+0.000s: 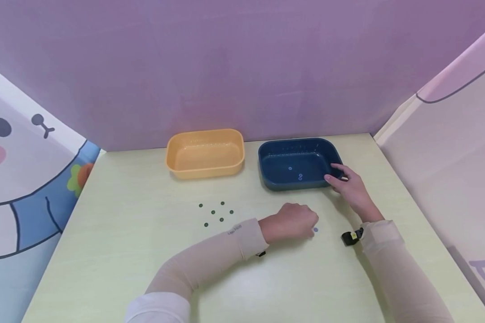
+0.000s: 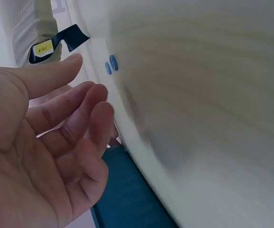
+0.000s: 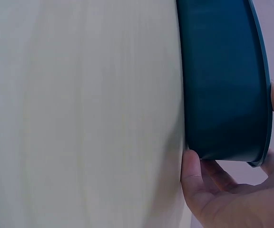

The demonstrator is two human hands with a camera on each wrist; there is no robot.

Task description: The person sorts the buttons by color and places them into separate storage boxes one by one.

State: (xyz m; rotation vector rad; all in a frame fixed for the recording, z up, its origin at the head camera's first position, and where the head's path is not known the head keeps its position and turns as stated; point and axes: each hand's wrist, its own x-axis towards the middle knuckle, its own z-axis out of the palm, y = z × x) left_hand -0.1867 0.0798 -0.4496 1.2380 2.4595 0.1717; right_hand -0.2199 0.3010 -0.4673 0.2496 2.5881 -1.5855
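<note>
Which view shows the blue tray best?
Head view: the blue tray shows nearly whole, rim and inside, bar a corner behind the right hand. The left wrist view catches only part of it, low in frame; the right wrist view gives an outer wall close up, cut off at the top.

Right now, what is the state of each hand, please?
Left hand: open, holding nothing.
Right hand: closed, holding the blue tray by its rim.

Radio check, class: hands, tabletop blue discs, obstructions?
Left hand empty-looking, near two small round blue discs. Right hand gripping dark-blue rectangular plastic tray. Nothing visible blocking discs.
</note>
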